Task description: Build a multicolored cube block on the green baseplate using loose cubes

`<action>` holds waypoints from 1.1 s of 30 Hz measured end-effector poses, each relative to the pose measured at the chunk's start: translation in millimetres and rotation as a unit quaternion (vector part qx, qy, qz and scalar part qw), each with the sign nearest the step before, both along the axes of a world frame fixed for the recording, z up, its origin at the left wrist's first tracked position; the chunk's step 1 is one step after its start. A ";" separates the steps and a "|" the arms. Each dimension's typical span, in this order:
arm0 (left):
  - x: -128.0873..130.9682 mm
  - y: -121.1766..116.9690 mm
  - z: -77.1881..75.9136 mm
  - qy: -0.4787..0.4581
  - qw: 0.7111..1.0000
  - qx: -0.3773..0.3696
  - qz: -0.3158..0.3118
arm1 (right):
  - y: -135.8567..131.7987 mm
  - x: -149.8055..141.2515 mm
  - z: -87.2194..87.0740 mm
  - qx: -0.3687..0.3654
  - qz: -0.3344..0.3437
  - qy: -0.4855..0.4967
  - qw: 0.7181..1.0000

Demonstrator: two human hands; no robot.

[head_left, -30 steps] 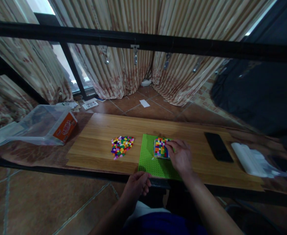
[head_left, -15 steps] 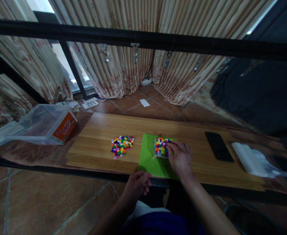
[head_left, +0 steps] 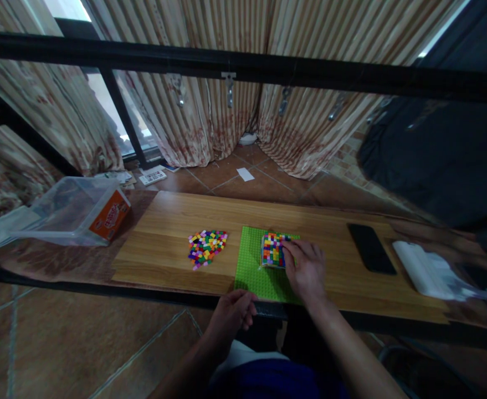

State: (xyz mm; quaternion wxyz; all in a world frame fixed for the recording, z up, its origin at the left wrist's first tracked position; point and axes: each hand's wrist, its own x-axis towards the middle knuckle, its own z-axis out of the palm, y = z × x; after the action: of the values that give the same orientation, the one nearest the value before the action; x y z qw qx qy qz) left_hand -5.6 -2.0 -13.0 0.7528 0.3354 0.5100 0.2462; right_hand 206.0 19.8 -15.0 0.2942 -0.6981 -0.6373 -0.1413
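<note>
A green studded baseplate (head_left: 249,271) lies on the wooden board, with a block of multicoloured toy bricks (head_left: 271,249) built up on it. At the block's right side is my right hand (head_left: 307,271), its thumb and fingers closed on its top bricks; a dark brick shows at the fingertips, which partly hide it. My left hand (head_left: 235,313) hangs at the board's front edge, near the baseplate's lower left corner. Its fingers are curled inward, and whatever might be inside is hidden. To the baseplate's left lies a loose pile of small coloured bricks (head_left: 208,248).
A clear plastic box (head_left: 72,213) with an orange label stands at the left. On the board's right lie a black phone (head_left: 372,248) and a white object with clear plastic wrapping (head_left: 424,271). A black rail (head_left: 243,61) with metal clips crosses above, before striped curtains (head_left: 218,127).
Almost nothing differs. My right hand stays at the brick block with only a very slight shift, and my left hand keeps its place at the edge.
</note>
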 end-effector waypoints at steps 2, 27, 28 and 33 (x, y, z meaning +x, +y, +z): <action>0.1 0.5 0.9 0.000 1.000 -0.001 -0.001 | 0.9 -1.0 0.2 -0.011 0.004 -0.005 1.000; -5.3 16.5 23.9 -0.330 0.929 -0.138 0.098 | -44.9 -68.4 33.9 -0.054 0.189 0.168 0.966; -4.4 16.1 24.1 -0.333 0.927 -0.141 0.099 | -50.0 -75.3 33.0 -0.067 0.202 0.168 0.962; -0.3 12.7 23.7 -0.327 0.927 -0.155 0.103 | -61.4 -88.5 19.2 -0.088 0.190 0.157 0.965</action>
State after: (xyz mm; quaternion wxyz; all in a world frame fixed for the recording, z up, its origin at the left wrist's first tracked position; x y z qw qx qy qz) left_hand -5.9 10.7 10.7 0.8910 0.0613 0.2993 0.3357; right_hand 117.5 -41.5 4.1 0.3493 -0.6005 -0.7143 0.0849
